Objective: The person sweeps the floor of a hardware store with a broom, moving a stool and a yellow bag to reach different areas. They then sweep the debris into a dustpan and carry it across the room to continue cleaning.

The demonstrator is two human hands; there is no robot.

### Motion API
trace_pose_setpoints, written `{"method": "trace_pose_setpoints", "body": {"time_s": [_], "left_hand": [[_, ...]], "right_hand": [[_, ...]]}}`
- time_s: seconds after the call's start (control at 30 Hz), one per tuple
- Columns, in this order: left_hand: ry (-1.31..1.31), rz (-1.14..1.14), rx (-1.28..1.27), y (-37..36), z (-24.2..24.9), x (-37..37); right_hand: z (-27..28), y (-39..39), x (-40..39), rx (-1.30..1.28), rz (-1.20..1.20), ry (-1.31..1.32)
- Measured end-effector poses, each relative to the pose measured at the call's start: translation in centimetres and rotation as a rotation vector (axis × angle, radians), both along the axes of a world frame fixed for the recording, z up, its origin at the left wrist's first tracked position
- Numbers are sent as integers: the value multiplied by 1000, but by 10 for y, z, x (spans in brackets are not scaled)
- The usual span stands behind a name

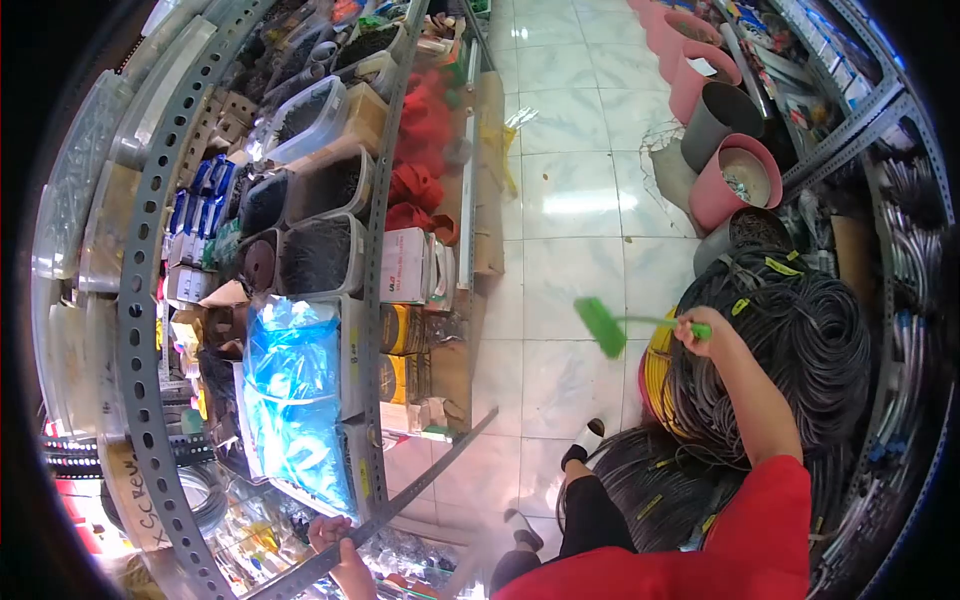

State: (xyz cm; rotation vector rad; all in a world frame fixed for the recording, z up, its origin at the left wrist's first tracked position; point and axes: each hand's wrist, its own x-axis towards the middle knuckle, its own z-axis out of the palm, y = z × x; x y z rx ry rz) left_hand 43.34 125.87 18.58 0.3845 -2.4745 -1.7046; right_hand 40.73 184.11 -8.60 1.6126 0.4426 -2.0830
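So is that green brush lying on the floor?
No, the right hand holds the green brush by its handle, up above the white tiled floor.

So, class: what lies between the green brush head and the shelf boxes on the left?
In the head view, only bare white floor tiles lie between the green brush, held by the right hand, and the boxes.

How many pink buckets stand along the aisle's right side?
3, perhaps more hidden: one pink bucket nearest, beside the cable coils; a second behind the grey bucket; a third at the top edge.
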Motion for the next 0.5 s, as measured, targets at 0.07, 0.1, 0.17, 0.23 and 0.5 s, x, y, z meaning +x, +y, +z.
{"method": "trace_pose_setpoints", "body": {"time_s": [0.07, 0.1, 0.17, 0.23, 0.5], "left_hand": [[-2, 3, 5, 1, 1, 1], [6, 0, -7, -13, -5, 3], [6, 5, -21, -11, -3, 3], [9, -35, -28, -11, -3, 4], [112, 83, -326, -15, -23, 13]], "right_hand": [[0, -8, -16, 198, 110, 72], [-2, -14, -22, 296, 163, 109], [-29, -38, -18, 677, 456, 262], [-38, -67, 11, 990, 590, 340], [68, -34, 78, -463, -86, 0]]}}
